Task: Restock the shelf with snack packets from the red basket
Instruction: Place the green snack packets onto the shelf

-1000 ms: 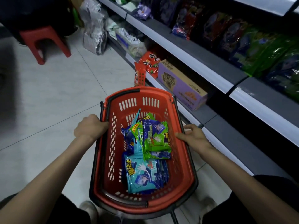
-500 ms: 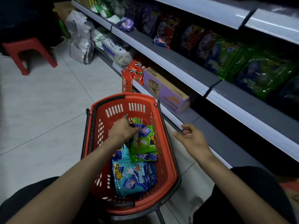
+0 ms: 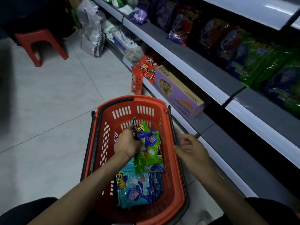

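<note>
The red basket (image 3: 172,184) stands on the floor in front of me, beside the low grey shelf (image 3: 215,137). Inside lie green snack packets (image 3: 152,155) on top of light blue ones (image 3: 136,190). My left hand (image 3: 126,143) is down in the basket, its fingers curled round the top edges of the packets at the far end. Just right of the basket's rim hovers my right hand (image 3: 190,148), fingers loosely bent and holding nothing; it is blurred.
A purple carton (image 3: 177,91) and red snack packets (image 3: 146,69) sit on the lowest shelf. Green, blue and red bags (image 3: 253,60) fill the shelf above. A red stool (image 3: 40,44) and plastic-wrapped bundles (image 3: 92,34) stand on the tiled floor at the back left.
My left hand left the basket's rim, reached inside and took hold of the packets. My right hand came off the right rim and now hovers beside it.
</note>
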